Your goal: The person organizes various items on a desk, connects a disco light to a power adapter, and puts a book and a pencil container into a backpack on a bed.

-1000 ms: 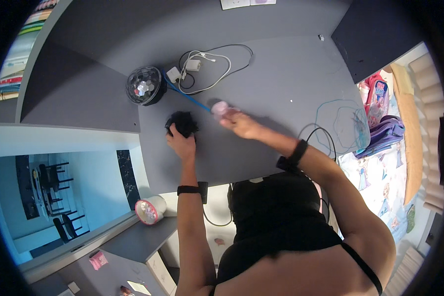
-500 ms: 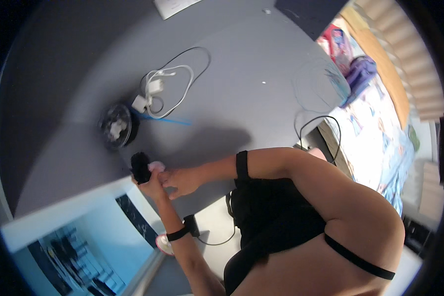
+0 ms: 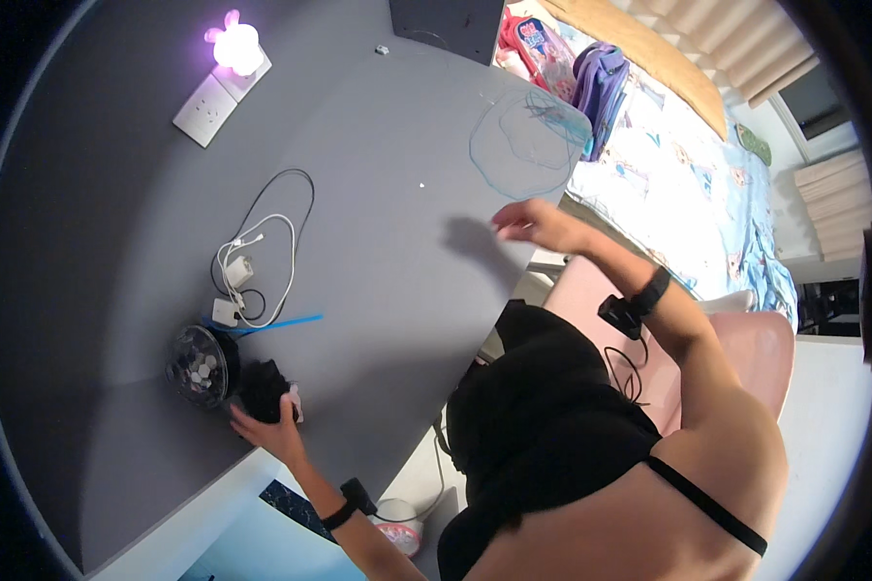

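A fluffy black thing (image 3: 262,389) with a pale pink piece (image 3: 295,402) sits low on the left of the grey desk, its kind not clear. My left hand (image 3: 273,433) spans it, thumb on the pink side and fingers along the other. Just beyond stands a round clear-domed black device (image 3: 202,368), close to my left fingertips. My right hand (image 3: 543,227) hovers at the desk's right edge, fingers loosely bent and apart, with nothing visible in them. A tangle of thin blue-green strands (image 3: 528,145) lies past it.
White and black cables with a charger (image 3: 239,271) lie beside a blue strip (image 3: 295,321). Further back are a white power strip (image 3: 206,109) and a glowing rabbit-shaped lamp (image 3: 235,48). A pink chair (image 3: 591,300) and a bed with a purple bag (image 3: 601,92) are at right.
My right hand has left the fluffy black thing and swung right to the desk edge. My left hand remains at the thing. The view has shifted, bringing in the lamp.
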Demonstrator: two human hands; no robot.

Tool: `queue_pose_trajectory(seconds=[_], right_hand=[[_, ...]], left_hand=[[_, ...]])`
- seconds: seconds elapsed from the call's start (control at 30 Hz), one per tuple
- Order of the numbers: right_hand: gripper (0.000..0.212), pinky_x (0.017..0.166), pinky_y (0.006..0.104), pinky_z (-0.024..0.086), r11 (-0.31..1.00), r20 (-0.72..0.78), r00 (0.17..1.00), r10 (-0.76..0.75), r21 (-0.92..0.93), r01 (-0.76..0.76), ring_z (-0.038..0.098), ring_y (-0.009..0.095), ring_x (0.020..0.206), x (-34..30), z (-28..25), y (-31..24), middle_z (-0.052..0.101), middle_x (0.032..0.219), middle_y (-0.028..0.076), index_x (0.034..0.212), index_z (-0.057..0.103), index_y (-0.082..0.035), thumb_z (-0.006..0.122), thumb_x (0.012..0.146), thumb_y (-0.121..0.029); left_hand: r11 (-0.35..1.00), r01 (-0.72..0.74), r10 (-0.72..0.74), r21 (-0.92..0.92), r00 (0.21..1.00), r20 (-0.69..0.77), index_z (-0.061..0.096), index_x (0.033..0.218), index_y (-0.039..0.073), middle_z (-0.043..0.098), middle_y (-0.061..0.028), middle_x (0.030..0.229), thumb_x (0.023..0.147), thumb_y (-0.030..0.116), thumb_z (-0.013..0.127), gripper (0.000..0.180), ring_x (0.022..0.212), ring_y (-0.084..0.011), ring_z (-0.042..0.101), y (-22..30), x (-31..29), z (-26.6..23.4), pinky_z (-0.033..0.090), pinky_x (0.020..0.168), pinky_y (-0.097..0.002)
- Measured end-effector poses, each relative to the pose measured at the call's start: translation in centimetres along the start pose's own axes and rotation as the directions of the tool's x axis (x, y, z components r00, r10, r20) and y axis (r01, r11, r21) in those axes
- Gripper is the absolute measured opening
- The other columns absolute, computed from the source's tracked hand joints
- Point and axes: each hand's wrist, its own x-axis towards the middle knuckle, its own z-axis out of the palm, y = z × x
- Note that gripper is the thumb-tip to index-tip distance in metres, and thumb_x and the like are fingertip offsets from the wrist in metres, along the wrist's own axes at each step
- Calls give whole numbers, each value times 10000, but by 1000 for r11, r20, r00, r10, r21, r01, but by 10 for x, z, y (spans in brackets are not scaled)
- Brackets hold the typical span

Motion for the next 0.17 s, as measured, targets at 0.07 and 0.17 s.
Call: queue_pose_trajectory(seconds=[0.07,0.17], right_hand=[[316,707,309,510,984,-169,969,181,35,-177,610,183,806,1,-31,25,639,905,160,1056,578,58,600,831,-163],[352,652,277,521,978,-342,917,204,25,-208,618,168,769,38,-69,66,635,955,189,1137,571,7,608,816,-135]], left_hand=[[998,-16,9,-65,995,-95,269,1378,106,235,-270,1386,699,432,711,874,1302,-410,216,-6,-8,-11,236,1029,-512],[986,-90,60,-142,977,-206,270,1380,111,234,-236,1405,764,513,626,818,1307,-403,209,-33,-23,-14,207,1037,-521]])
